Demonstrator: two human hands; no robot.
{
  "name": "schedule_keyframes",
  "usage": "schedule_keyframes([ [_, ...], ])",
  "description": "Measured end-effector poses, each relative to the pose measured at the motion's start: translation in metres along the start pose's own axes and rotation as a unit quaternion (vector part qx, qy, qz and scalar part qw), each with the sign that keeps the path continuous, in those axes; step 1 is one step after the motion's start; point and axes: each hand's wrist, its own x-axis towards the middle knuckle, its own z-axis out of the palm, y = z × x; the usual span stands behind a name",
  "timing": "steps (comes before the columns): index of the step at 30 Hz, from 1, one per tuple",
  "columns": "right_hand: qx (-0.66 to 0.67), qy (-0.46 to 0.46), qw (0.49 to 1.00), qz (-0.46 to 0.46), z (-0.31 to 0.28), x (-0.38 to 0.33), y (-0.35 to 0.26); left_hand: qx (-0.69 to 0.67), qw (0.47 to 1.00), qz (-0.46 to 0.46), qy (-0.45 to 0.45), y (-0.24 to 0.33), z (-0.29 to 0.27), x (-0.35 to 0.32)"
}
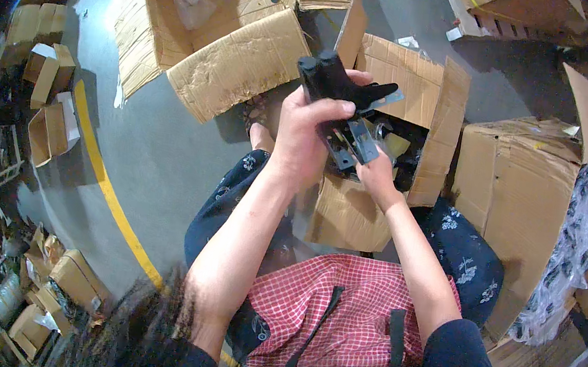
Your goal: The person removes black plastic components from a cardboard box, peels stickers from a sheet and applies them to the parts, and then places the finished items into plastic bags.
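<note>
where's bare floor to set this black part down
The widest bare floor lies left of the knees, between the open box and the yellow line. A smaller grey patch sits far right, behind the tall box. It is crowded in front: both hands, left and right, hold the black part over a full box.

Matt black plastic part (337, 79), shiny grey metal bracket (360, 142), rough brown corrugated cardboard box (404, 79), smooth grey concrete floor (157, 151).
</note>
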Motion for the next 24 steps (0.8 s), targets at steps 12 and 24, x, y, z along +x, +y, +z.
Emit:
schedule_keyframes([
  [12, 0.425, -0.017, 0.853, 0.303, 0.087, 0.006, 0.024, 0.108, 0.989, 0.085, 0.046, -0.017, 0.006, 0.003],
  [24, 0.213, -0.001, 0.948, 0.237, -0.002, -0.042, -0.012, -0.086, 0.987, -0.076, -0.117, 0.014, 0.009, -0.003],
])
